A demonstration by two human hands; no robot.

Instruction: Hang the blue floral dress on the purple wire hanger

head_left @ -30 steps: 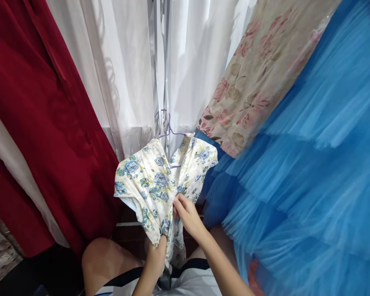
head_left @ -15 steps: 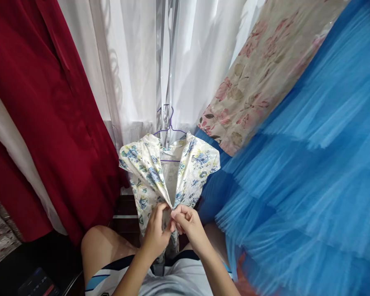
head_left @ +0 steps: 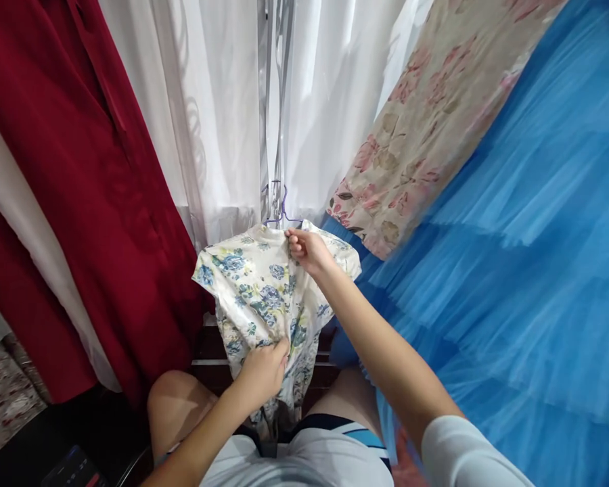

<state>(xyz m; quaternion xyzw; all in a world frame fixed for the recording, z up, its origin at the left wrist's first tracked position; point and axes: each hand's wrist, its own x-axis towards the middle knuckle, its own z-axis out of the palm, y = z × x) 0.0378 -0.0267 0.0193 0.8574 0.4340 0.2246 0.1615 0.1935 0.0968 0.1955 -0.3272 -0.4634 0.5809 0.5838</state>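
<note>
A white dress (head_left: 254, 284) with a blue and yellow floral print hangs from a thin purple hanger (head_left: 285, 203). Its opening is drawn together up to the collar. At the top of that opening, my right hand (head_left: 309, 250) is closed in a pinch on the zipper pull, which the fingers hide. Lower down, my left hand (head_left: 264, 368) grips the dress fabric beside the seam, thumb on top. The dress's lower part hangs between my knees.
A dark red garment (head_left: 132, 257) hangs at left, white curtains (head_left: 223, 122) behind. A pink-flowered cloth (head_left: 390, 162) and a layered blue tulle skirt (head_left: 512, 304) fill the right. A phone (head_left: 74, 467) lies on a black seat (head_left: 25, 443) at lower left.
My right hand has travelled up from the mid-dress to the collar, and the gaping front has closed along the way. My left hand stays low, holding the fabric.
</note>
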